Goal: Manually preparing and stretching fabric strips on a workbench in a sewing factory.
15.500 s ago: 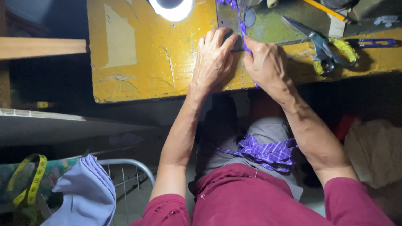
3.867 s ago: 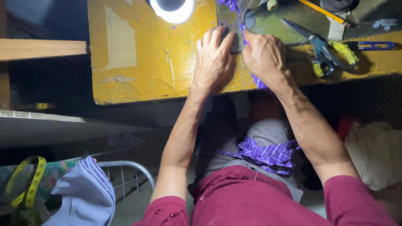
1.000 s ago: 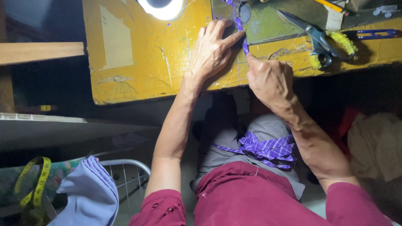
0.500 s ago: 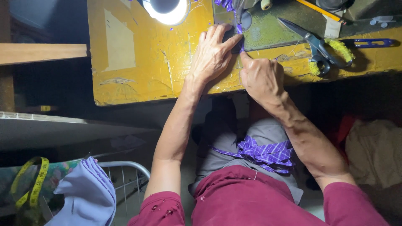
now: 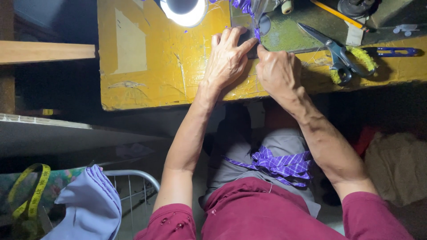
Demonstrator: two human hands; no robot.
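Up on the yellow counter (image 5: 147, 49), we pinched the purple cloth strip (image 5: 256, 33) between our left hand (image 5: 227, 60) and right hand (image 5: 278, 71), its long way running off from our closed fingers (image 5: 262, 51).

I see a narrow strip of purple plaid fabric (image 5: 246, 8), gathered and ruffled, running across the yellow table's far edge and trailing down into a crumpled heap on the lap

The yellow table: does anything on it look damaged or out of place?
Yes. The yellow table is worn: scratched paint and a paler rectangular patch at the left. The scissors lie open beside the right hand.
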